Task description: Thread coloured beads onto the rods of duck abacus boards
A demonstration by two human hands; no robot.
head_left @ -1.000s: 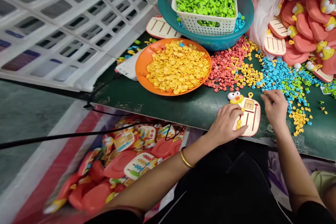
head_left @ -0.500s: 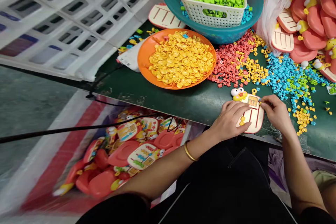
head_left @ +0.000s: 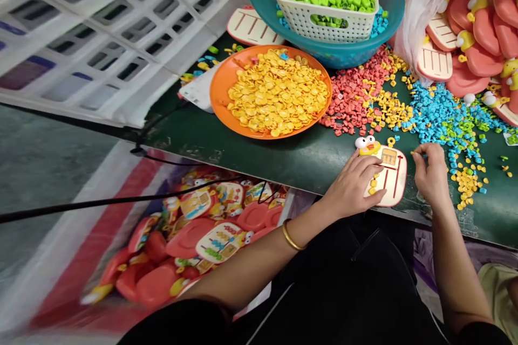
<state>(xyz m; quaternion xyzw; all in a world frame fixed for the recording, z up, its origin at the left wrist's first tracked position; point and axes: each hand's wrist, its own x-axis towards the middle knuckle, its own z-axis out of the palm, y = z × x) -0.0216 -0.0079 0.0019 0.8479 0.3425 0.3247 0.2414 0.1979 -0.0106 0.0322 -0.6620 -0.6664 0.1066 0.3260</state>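
since the last frame, my right hand has drawn away from the cream board, pinching a small yellow piece; i have my left hand spread across the board on the green table.

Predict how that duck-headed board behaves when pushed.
The duck-headed board is probably stiff, given its flat, molded surface. Low and broad, it likely won't roll. It might slide on the shiny tabletop if the left hand lifts.
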